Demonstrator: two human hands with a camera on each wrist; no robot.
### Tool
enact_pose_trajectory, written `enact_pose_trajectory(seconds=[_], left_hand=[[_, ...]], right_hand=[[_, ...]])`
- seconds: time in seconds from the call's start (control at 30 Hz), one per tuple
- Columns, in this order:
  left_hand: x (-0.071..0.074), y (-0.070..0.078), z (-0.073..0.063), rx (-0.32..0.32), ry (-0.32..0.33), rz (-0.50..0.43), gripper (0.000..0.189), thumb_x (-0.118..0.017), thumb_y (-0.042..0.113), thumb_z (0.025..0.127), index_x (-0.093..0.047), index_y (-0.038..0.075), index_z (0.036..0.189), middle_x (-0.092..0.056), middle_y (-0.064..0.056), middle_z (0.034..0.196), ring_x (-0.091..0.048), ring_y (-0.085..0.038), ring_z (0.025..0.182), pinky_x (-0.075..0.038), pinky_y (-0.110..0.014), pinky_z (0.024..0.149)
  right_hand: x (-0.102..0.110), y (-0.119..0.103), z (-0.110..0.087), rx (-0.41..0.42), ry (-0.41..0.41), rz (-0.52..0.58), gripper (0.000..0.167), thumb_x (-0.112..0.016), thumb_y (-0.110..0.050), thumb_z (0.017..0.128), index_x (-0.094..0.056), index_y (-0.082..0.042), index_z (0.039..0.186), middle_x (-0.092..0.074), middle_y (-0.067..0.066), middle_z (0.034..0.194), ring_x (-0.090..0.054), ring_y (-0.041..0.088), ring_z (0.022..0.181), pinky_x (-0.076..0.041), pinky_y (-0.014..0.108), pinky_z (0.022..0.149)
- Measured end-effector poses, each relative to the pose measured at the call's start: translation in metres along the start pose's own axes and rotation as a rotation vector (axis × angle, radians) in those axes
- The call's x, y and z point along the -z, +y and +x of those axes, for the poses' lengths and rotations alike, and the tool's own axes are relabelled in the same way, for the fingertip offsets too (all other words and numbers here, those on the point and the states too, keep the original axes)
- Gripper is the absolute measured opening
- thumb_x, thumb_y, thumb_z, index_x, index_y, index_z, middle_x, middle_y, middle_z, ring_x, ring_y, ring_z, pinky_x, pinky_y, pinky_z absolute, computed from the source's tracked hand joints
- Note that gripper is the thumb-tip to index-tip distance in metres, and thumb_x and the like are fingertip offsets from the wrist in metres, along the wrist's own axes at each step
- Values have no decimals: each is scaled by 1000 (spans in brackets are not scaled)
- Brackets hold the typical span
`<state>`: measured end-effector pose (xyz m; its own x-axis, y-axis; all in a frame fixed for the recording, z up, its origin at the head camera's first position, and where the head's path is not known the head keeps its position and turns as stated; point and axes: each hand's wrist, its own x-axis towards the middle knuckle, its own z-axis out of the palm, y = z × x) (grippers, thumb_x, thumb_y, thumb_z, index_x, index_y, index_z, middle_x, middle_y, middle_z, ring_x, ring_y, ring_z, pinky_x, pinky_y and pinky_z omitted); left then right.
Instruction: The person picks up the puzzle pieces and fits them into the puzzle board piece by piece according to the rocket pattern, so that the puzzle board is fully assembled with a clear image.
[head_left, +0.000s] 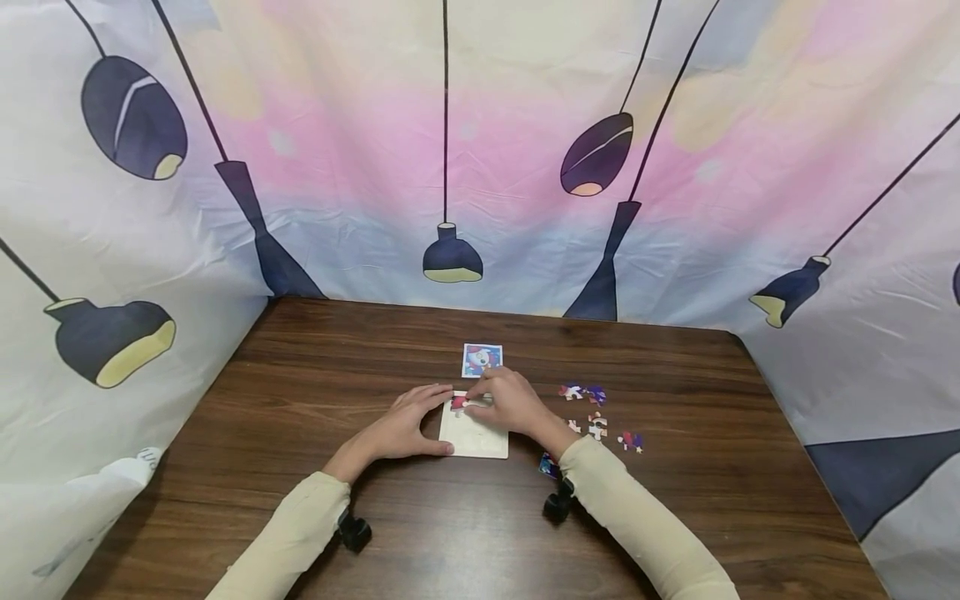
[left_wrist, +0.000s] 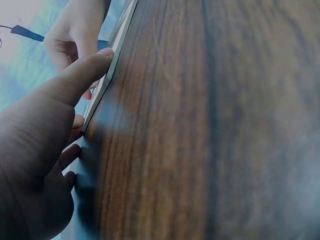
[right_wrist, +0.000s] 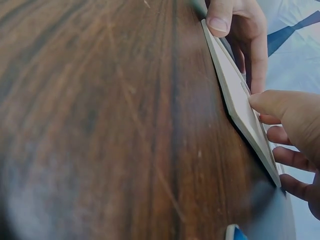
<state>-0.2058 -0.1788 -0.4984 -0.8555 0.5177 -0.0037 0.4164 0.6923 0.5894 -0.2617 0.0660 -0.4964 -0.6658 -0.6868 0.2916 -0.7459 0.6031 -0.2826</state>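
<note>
A shallow, pale puzzle board [head_left: 476, 442] lies on the table with a red-and-white jigsaw piece [head_left: 458, 402] in its upper left corner. My left hand [head_left: 405, 423] grips the board along its left side, thumb at the near corner and fingers at the far one. In the right wrist view, that thumb rests on the board's rim [right_wrist: 232, 102]. My right hand [head_left: 510, 404] reaches over the board from the right and pinches at the jigsaw piece with thumb and fingers, partly hiding it. Its thumb [right_wrist: 270, 102] touches the board's face.
Behind the board lies a square picture card [head_left: 482, 358], its lower right overlapped by my right hand. Loose jigsaw pieces [head_left: 583, 392] are scattered to the right, with a dark blue one [head_left: 549, 465] beside my right wrist. A printed cloth [head_left: 375, 208] hangs around the wooden table [head_left: 442, 525].
</note>
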Motion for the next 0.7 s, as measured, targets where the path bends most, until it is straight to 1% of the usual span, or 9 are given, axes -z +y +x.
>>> enact_pose_trajectory(seconds=[0.07, 0.13, 0.3, 0.53, 0.7], left_hand=[[0, 0, 0, -2, 0, 3, 97, -78, 58, 84, -39, 11, 159, -34, -10, 164, -24, -37, 153, -19, -66, 119], [-1, 0, 1, -6, 1, 8, 97, -78, 59, 84, -40, 11, 158, -34, -10, 164, -24, -37, 153, -20, -66, 119], [-1, -2, 2, -14, 6, 21, 96, -78, 58, 84, -41, 9, 158, -36, -10, 163, -26, -35, 153, -21, -64, 119], [-2, -3, 2, -25, 7, 21, 96, -77, 59, 84, -41, 10, 157, -36, -9, 163, -26, -34, 153, -21, -65, 119], [-2, -3, 2, -35, 7, 23, 94, -77, 59, 84, -42, 11, 157, -35, -9, 164, -26, -34, 153, -20, -66, 119]], right_hand=[[-1, -1, 0, -1, 7, 4, 20, -79, -35, 91, -83, -21, 104, -67, -6, 92, -52, 6, 73, -44, 22, 62], [-1, -2, 1, -8, 10, 9, 19, -79, -33, 91, -83, -20, 104, -67, -6, 91, -53, 6, 73, -44, 22, 62], [0, -4, 0, -21, 1, 16, 20, -79, -33, 91, -83, -20, 104, -69, -5, 93, -58, 9, 76, -48, 26, 65], [0, -5, 0, -33, -10, 6, 21, -78, -35, 92, -83, -20, 106, -70, -5, 96, -57, 7, 78, -48, 24, 67], [1, -3, 0, -32, -28, 17, 23, -76, -35, 93, -82, -19, 109, -71, -4, 100, -61, 10, 82, -51, 27, 70]])
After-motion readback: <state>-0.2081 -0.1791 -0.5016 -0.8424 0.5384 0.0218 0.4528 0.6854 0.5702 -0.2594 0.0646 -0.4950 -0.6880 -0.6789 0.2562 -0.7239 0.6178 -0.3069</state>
